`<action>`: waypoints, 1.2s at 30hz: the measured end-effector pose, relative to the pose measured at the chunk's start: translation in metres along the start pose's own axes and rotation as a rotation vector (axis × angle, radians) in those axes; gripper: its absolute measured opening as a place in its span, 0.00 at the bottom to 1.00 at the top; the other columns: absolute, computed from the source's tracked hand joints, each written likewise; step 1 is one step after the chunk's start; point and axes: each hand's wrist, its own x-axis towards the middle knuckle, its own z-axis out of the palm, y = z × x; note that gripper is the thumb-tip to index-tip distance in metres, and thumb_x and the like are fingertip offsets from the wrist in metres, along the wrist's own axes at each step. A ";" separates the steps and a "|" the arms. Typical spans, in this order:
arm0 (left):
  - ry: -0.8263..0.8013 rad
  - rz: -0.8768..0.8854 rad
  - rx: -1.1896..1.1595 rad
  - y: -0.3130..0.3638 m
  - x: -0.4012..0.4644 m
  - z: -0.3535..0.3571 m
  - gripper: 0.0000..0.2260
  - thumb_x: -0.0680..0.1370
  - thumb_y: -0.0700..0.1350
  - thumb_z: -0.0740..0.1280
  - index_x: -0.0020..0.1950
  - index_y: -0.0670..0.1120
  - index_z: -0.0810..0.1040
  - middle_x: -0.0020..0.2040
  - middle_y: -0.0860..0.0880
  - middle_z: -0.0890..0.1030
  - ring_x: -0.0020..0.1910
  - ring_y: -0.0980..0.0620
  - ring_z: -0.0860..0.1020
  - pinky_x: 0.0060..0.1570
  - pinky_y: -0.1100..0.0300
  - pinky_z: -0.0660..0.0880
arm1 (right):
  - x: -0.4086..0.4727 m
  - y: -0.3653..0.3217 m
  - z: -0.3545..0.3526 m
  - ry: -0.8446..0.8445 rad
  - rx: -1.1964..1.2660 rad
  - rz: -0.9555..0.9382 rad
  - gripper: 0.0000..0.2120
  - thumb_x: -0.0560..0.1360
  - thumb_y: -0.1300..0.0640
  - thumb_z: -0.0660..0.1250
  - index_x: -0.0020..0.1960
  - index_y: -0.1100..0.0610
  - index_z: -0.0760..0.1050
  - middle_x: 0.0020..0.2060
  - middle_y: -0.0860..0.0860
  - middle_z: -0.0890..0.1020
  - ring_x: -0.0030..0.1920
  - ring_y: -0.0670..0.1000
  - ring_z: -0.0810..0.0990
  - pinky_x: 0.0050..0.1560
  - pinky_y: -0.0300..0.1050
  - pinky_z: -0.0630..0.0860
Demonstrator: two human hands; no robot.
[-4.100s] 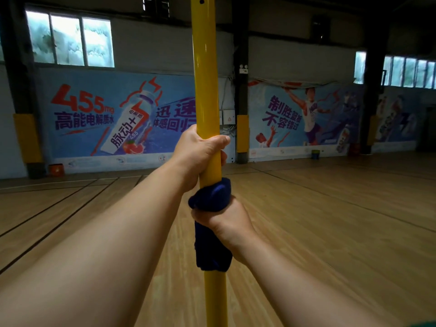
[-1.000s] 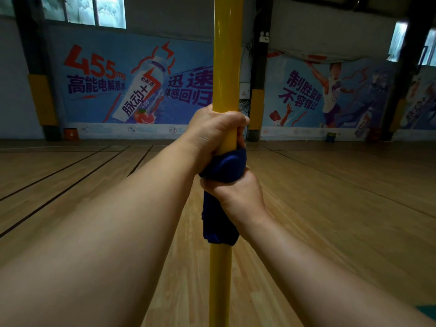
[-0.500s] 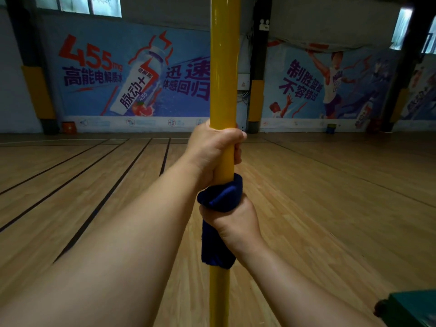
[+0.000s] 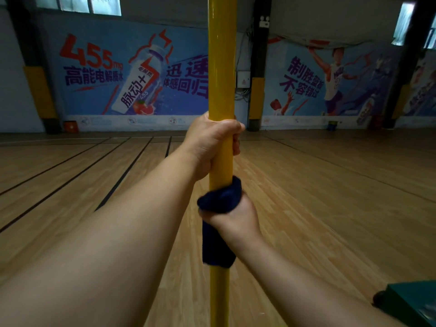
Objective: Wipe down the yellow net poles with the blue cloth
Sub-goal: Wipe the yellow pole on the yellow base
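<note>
Yellow and upright, the net pole (image 4: 221, 67) runs through both hands. The left hand (image 4: 211, 143) grips the bare pole, fingers curled round it. Just below, not touching it, the right hand (image 4: 232, 217) clasps the blue cloth (image 4: 218, 246) around the pole, its tail hanging beneath.

The single head-worn wide-angle camera looks forward and slightly down along both forearms, very near the upright yellow pole (image 4: 221, 67), facing across the wooden floor (image 4: 330, 185) toward the banner-covered far wall (image 4: 106, 74).
</note>
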 end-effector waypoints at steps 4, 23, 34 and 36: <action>-0.019 -0.003 0.059 0.003 -0.002 -0.001 0.14 0.77 0.40 0.72 0.59 0.41 0.72 0.38 0.47 0.80 0.37 0.50 0.80 0.48 0.51 0.80 | 0.021 -0.038 -0.010 -0.049 0.019 -0.159 0.26 0.65 0.58 0.82 0.59 0.49 0.75 0.48 0.48 0.85 0.49 0.47 0.85 0.53 0.50 0.82; -0.053 0.020 0.008 0.001 -0.004 0.001 0.10 0.77 0.39 0.73 0.54 0.45 0.74 0.36 0.48 0.80 0.34 0.51 0.81 0.40 0.53 0.82 | -0.019 0.023 -0.001 0.002 0.036 -0.028 0.23 0.64 0.59 0.81 0.53 0.46 0.76 0.44 0.42 0.86 0.45 0.41 0.85 0.38 0.32 0.79; -0.037 0.017 -0.044 -0.002 -0.003 -0.002 0.13 0.76 0.38 0.72 0.58 0.43 0.72 0.37 0.49 0.79 0.34 0.53 0.80 0.38 0.56 0.79 | 0.006 -0.018 -0.003 -0.018 0.065 -0.059 0.28 0.63 0.58 0.82 0.59 0.51 0.76 0.49 0.49 0.85 0.50 0.50 0.84 0.53 0.51 0.82; -0.041 0.021 -0.046 -0.002 -0.003 -0.003 0.13 0.77 0.38 0.72 0.57 0.43 0.72 0.37 0.49 0.79 0.34 0.53 0.80 0.37 0.56 0.79 | 0.007 -0.020 -0.002 -0.023 0.068 -0.081 0.28 0.62 0.57 0.82 0.59 0.51 0.76 0.49 0.49 0.85 0.49 0.50 0.85 0.52 0.52 0.83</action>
